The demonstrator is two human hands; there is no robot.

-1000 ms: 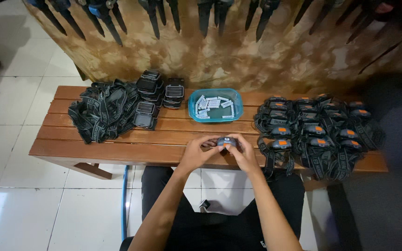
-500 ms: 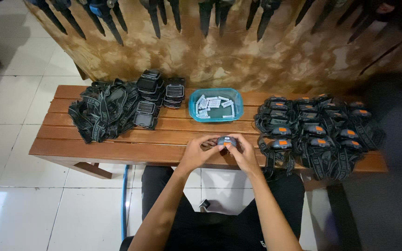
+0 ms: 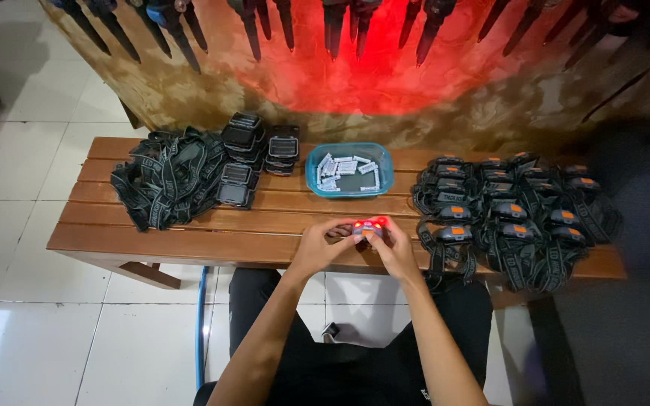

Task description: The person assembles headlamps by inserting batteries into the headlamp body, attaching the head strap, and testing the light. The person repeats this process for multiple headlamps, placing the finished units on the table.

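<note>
Now both hands (image 3: 359, 244) w/ lamp (image 3: 370, 226) @ bench (image 3: 189, 240) edge

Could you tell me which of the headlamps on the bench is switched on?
Only the headlamp held between left hand and right hand; it glows red.

Both forearms are reaching up from the lap and converging over the near edge of the table (image 3: 189, 244), bare to the elbow. The left hand (image 3: 323, 244) is curling inward with its fingers bent, the thumb pointing toward the right hand (image 3: 394, 246). The right hand is mirroring it, wrist slightly cocked, fingers folded. Both grips are closing together on one small lit headlamp (image 3: 371, 227), fingertips nearly touching above the table's front plank.
</note>
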